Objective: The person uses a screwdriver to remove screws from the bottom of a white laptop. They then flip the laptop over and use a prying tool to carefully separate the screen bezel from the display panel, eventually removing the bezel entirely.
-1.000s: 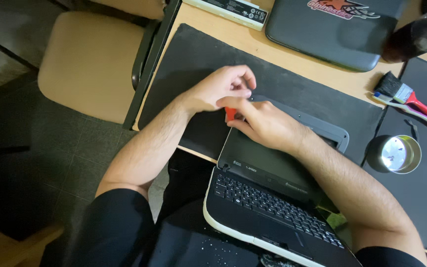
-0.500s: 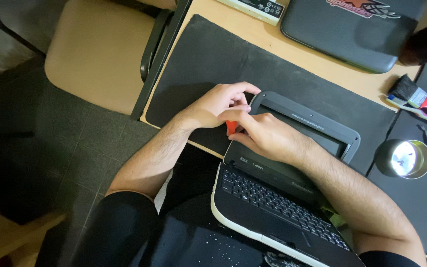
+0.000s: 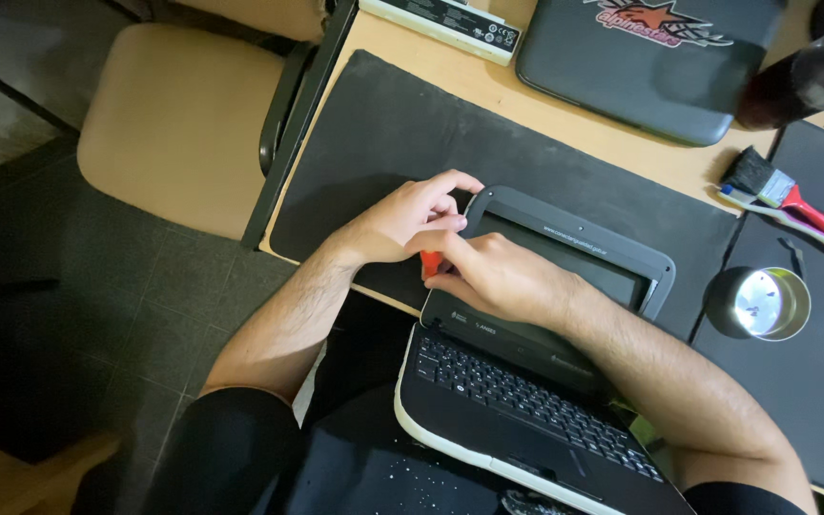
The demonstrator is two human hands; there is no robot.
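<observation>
Brush [image 3: 793, 200] at two o'clock, tin [image 3: 760, 303] at three. Open laptop [image 3: 526, 381], grey bezel; left hand [image 3: 402, 221] pinching corner, right hand [image 3: 493, 277] gripping red tool [image 3: 428, 263].

1. There is only one view, from the camera on my head.
2. It faces steeply down, over my forearms, to the desk [image 3: 622, 162] edge and my lap.
3. It is near: my hands sit in the centre, and the chair [image 3: 178, 124] is at upper left.
</observation>
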